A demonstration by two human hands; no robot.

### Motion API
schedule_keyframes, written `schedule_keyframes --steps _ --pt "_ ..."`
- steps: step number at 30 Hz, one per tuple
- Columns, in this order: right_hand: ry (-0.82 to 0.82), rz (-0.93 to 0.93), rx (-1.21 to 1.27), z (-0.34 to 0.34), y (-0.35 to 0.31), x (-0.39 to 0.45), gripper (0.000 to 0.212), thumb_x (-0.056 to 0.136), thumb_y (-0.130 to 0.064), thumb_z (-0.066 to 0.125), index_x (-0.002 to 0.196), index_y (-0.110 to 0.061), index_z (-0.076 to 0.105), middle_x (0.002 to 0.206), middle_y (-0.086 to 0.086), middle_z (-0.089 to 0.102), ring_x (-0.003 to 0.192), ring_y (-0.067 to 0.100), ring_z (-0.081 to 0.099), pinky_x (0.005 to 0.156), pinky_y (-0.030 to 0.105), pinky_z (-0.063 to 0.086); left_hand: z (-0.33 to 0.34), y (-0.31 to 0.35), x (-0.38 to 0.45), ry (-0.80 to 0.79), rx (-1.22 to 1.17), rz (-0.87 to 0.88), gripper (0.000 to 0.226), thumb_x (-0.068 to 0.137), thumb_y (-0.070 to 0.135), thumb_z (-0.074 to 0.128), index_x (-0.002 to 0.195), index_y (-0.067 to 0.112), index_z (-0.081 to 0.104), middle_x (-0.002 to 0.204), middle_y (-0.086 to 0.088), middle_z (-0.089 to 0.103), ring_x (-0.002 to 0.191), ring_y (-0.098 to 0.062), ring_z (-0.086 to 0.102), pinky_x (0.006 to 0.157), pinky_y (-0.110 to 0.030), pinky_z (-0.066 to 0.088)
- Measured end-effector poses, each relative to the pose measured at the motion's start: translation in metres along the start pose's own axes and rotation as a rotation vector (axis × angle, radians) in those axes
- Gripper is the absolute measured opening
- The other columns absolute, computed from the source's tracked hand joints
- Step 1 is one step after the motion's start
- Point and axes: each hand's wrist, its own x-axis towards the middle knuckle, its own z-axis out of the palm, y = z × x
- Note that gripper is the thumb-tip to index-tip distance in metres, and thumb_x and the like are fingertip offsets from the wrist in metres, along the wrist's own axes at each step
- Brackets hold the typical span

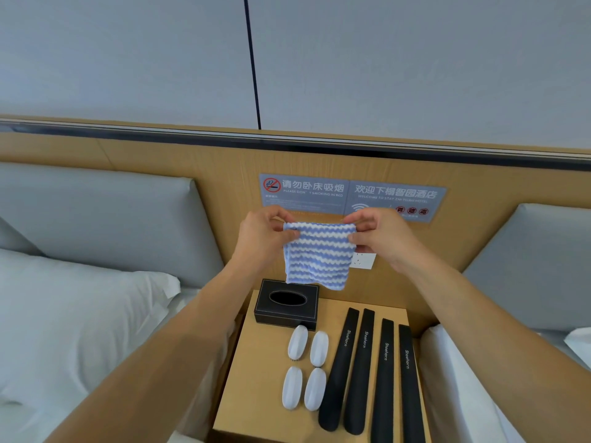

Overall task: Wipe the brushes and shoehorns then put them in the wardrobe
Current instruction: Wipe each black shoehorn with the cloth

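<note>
The person holds a striped cloth [316, 254] up in the air above the bedside table [256, 394]. The left hand [262, 235] pinches its upper left corner and the right hand [380, 233] pinches its upper right corner, with fingers and thumb closed on the fabric, and the cloth hangs down between them. This looks like the preparing step: the cloth is being spread or folded, and no wiping has begun.

Four white brushes [303, 372] lie on the table in two pairs, and just beside them four black shoehorns [374, 372] lie side by side, all untouched. The next move probably needs one hand to keep the cloth and the other to pick up one brush or shoehorn.

A black tissue box [287, 303] stands behind the brushes, near them. A bed [80, 314] is on each side of the table. The wardrobe is not in view
</note>
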Motion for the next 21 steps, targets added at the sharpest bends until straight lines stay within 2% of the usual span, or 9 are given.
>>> schedule_keyframes --steps 4,7,9,11,13,15,18,19,21 --pt "0.021 -0.038 -0.079 0.002 -0.003 0.006 0.031 0.087 0.005 0.068 0.113 -0.011 0.07 0.097 0.002 0.072 0.093 0.015 0.07 0.074 0.024 0.059 -0.003 -0.002 0.0 -0.002 0.016 0.025 0.013 0.083 0.02 0.077 0.083 0.025 0.065 0.079 -0.001 0.075 0.076 -0.015 0.072 0.072 -0.044 0.061" --pt "-0.001 -0.076 -0.223 0.004 -0.002 0.006 0.041 0.079 -0.002 0.08 0.117 -0.012 0.07 0.103 0.0 0.071 0.096 0.016 0.068 0.085 0.032 0.057 -0.005 -0.002 -0.001 -0.006 0.025 0.059 0.009 0.083 0.022 0.076 0.083 0.024 0.068 0.079 -0.002 0.073 0.076 -0.018 0.071 0.071 -0.041 0.061" --pt "0.026 -0.14 -0.398 0.009 0.0 0.006 0.033 0.079 -0.011 0.082 0.109 -0.015 0.072 0.103 0.0 0.069 0.091 0.013 0.064 0.075 0.026 0.051 -0.007 -0.002 -0.002 -0.01 0.059 0.089 0.009 0.084 0.024 0.076 0.083 0.022 0.068 0.081 -0.002 0.071 0.076 -0.018 0.068 0.067 -0.034 0.058" --pt "0.09 -0.188 -0.481 0.013 0.001 0.006 0.013 0.084 -0.02 0.078 0.095 -0.018 0.072 0.098 0.0 0.065 0.086 0.014 0.06 0.065 0.023 0.043 -0.011 -0.004 -0.002 -0.042 0.06 0.084 0.01 0.087 0.024 0.072 0.086 0.018 0.065 0.086 -0.003 0.07 0.08 -0.019 0.067 0.066 -0.028 0.052" --pt "0.055 -0.166 -0.34 0.017 0.001 0.007 0.005 0.09 -0.019 0.072 0.089 -0.016 0.068 0.095 0.002 0.067 0.091 0.021 0.064 0.07 0.028 0.049 -0.015 -0.006 -0.002 -0.083 -0.019 0.034 0.014 0.091 0.025 0.067 0.092 0.013 0.06 0.093 -0.009 0.071 0.089 -0.026 0.068 0.072 -0.035 0.054" --pt "-0.016 -0.114 -0.172 0.022 0.002 0.007 0.004 0.096 -0.014 0.064 0.092 -0.013 0.064 0.097 0.005 0.071 0.095 0.023 0.068 0.073 0.032 0.058 -0.017 -0.009 -0.004 -0.103 -0.07 -0.011 0.017 0.095 0.026 0.062 0.096 0.01 0.056 0.097 -0.016 0.071 0.091 -0.03 0.069 0.079 -0.045 0.055" --pt "-0.038 -0.098 -0.153 0.035 0.005 0.007 0.005 0.102 -0.016 0.055 0.099 -0.013 0.057 0.099 0.008 0.071 0.088 0.021 0.069 0.053 0.022 0.053 -0.018 -0.014 -0.009 -0.104 -0.032 -0.021 0.015 0.098 0.029 0.056 0.095 0.015 0.049 0.096 -0.015 0.071 0.079 -0.02 0.066 0.071 -0.041 0.053" --pt "-0.045 -0.083 -0.141 0.041 0.006 0.007 0.006 0.103 -0.018 0.052 0.101 -0.013 0.055 0.1 0.009 0.07 0.086 0.021 0.068 0.051 0.022 0.052 -0.018 -0.017 -0.011 -0.096 -0.02 -0.029 0.015 0.099 0.03 0.054 0.096 0.016 0.048 0.096 -0.015 0.07 0.079 -0.02 0.065 0.069 -0.04 0.054" --pt "-0.077 -0.016 -0.066 0.054 0.012 0.008 0.009 0.103 -0.021 0.051 0.103 -0.013 0.053 0.106 0.011 0.067 0.091 0.023 0.069 0.058 0.03 0.06 -0.018 -0.025 -0.014 -0.086 -0.003 -0.068 0.016 0.1 0.031 0.051 0.099 0.017 0.046 0.098 -0.015 0.069 0.084 -0.024 0.067 0.072 -0.043 0.057"
